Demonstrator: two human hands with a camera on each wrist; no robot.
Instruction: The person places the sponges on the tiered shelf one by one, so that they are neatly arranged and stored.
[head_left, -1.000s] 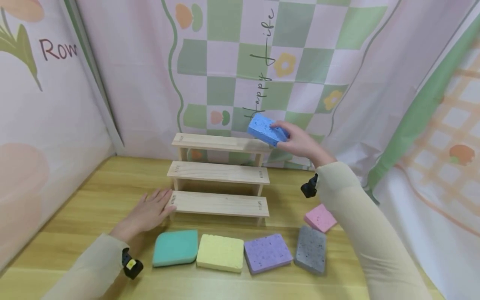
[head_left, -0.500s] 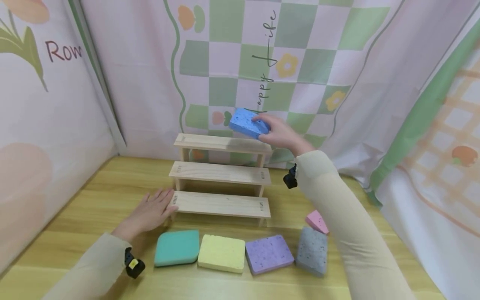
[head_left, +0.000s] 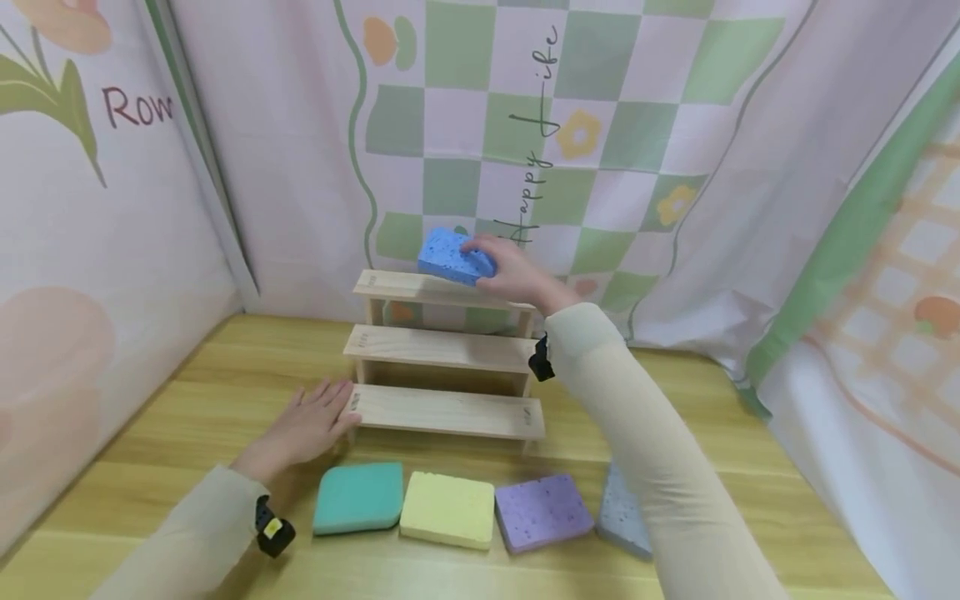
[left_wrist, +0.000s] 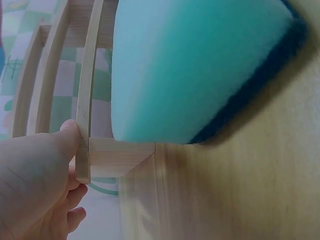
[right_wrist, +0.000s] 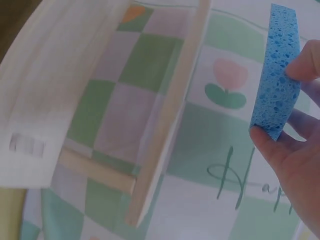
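Note:
My right hand (head_left: pixel 513 271) holds a blue sponge (head_left: pixel 447 253) just over the top board of a three-step wooden rack (head_left: pixel 446 346). In the right wrist view, the thumb and fingers pinch the speckled blue sponge (right_wrist: pixel 277 70) by its edges, apart from the board. My left hand (head_left: pixel 309 427) rests against the left end of the lowest board, fingers extended. In the left wrist view, the left hand's thumb (left_wrist: pixel 70 137) lies on that board, its other fingers by the board's end. A teal sponge (head_left: pixel 358 498) with a dark underside lies near the left hand.
Along the front of the wooden table (head_left: pixel 225 375), a yellow sponge (head_left: pixel 447 510) and a purple sponge (head_left: pixel 543 512) lie beside the teal one. A grey sponge (head_left: pixel 624 517) is partly hidden by the right sleeve. A patterned curtain (head_left: pixel 480 125) hangs right behind the rack.
My right hand has carried the blue sponge leftward, from the rack's top right end to above its top board. The right sleeve now hides the pink sponge. The left hand stays in place.

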